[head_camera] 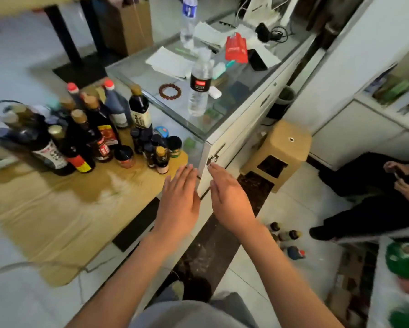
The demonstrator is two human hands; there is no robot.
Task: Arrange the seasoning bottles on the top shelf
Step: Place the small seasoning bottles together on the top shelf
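Several dark seasoning bottles (89,133) with gold and red caps stand crowded on flattened cardboard (63,209) on the floor at the left. Small jars (151,147) stand at the group's right edge, beside the glass counter (165,100). My left hand (179,200) hovers flat with straight fingers just right of the small jars, holding nothing. My right hand (229,200) is stretched out beside it, fingers straight, its fingertips near the latch at the counter's corner. Both hands are empty.
Two water bottles (200,84), papers, a red packet (236,48) and a bead bracelet (169,91) lie on the counter top. A tan plastic stool (279,150) stands to the right. A seated person in black (376,197) is at far right. A few small bottles (286,237) lie on the floor tiles.
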